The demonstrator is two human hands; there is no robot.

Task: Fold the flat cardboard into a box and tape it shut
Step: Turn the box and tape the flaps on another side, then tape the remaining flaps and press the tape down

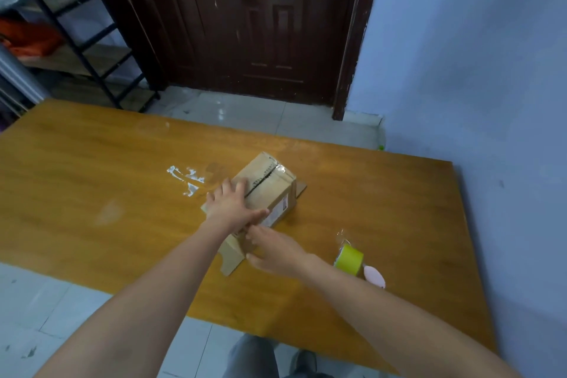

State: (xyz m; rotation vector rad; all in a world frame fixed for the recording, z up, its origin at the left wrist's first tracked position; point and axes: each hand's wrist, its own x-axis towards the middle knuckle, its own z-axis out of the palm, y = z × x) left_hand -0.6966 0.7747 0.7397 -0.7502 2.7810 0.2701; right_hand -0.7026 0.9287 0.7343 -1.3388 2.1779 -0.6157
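Head view. A cardboard box lies near the middle of the wooden counter, its top seam covered by clear tape that reaches down the far end. Loose flaps project from the near end and from the far right corner, lying on the counter. The left hand rests flat on the box top, fingers straight and slightly spread, thumb pointing right along the near edge. The right hand is at the near end of the box, touching the flap there; its fingers are blurred, and whether they pinch the flap cannot be told. A tape roll with a yellow-green core stands on the counter to the right of the right hand, a pink object just beside it. Shiny tape scraps lie on the counter left of the box. Behind the counter stand a dark door and a shelf.
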